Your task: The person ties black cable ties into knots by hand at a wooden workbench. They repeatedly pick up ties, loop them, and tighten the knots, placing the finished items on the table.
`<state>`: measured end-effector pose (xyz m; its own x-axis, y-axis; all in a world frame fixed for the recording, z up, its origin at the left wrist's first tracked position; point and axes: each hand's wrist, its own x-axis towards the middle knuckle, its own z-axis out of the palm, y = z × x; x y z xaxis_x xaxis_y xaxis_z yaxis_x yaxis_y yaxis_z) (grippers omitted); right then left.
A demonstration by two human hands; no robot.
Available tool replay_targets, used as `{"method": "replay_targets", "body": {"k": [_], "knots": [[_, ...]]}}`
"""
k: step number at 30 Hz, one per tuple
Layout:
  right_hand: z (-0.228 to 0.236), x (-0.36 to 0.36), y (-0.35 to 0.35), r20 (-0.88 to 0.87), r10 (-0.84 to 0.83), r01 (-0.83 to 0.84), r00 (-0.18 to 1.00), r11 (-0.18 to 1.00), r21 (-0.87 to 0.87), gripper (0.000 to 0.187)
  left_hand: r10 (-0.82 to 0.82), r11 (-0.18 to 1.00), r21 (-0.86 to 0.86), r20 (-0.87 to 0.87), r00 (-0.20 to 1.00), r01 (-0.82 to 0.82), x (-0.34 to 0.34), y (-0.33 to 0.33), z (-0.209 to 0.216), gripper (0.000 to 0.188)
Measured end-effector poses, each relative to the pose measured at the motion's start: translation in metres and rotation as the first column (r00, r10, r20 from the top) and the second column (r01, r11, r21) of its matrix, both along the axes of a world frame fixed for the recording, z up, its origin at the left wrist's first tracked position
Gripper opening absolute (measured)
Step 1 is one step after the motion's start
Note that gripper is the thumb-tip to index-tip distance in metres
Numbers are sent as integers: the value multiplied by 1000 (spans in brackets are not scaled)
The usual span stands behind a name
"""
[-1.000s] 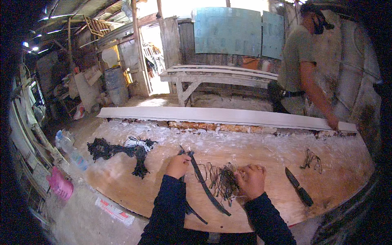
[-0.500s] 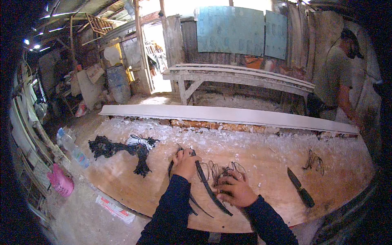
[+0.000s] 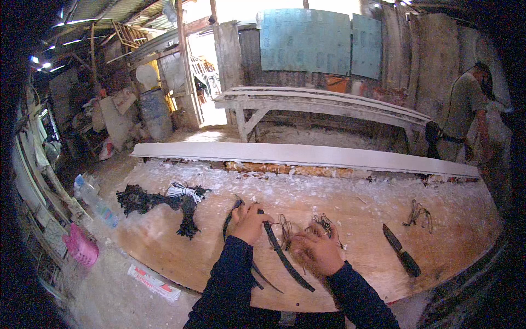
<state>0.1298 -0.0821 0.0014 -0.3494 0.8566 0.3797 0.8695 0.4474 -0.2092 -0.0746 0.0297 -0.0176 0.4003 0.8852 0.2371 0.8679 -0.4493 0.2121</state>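
Observation:
My left hand [image 3: 249, 226] is closed over several long black strips [image 3: 289, 264], which look like rubber; they fan out from under it across the wooden tabletop [image 3: 213, 257]. Just to the right, my right hand [image 3: 319, 251] has its fingers bent around a loose bunch of thin dark cord [image 3: 323, 220]. Loops of the cord stick out past the fingertips, and part of it is hidden beneath the palm. Further left lies a knotted bundle of black cord [image 3: 189, 216], with a tied white cord bundle [image 3: 185, 190] at its upper end.
On the right lie a dark-bladed knife [image 3: 401, 250] and another small tangle of cord [image 3: 419, 214]. A long white board [image 3: 307, 155] runs along the tabletop's far edge. Off the left side are a plastic bottle [image 3: 96, 200] and a pink container [image 3: 81, 247]. Another person [image 3: 463, 109] is at the far right.
My right hand has shifted slightly and its fingers reach further up over the cord, whose loops have changed shape. My left hand stays on the strips. The other person has moved further right.

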Motion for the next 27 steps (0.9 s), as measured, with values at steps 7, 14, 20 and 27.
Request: {"method": "replay_targets", "body": {"k": [7,14,20,27], "knots": [[-20,-22,4,76,124,-122,989,992,-25,47,-76,996,-39,-9,997,76,7,-6,-3,35],[1,5,0,4,-90,90,996,992,-90,36,-82,991,-96,86,993,90,4,-1,-3,23],[6,7,4,-79,-306,307,949,952,5,38,-95,994,-56,56,994,98,6,-4,5,17],[-3,0,0,-246,-154,178,957,981,77,20,-326,942,116,545,773,315,22,-2,15,8]]}}
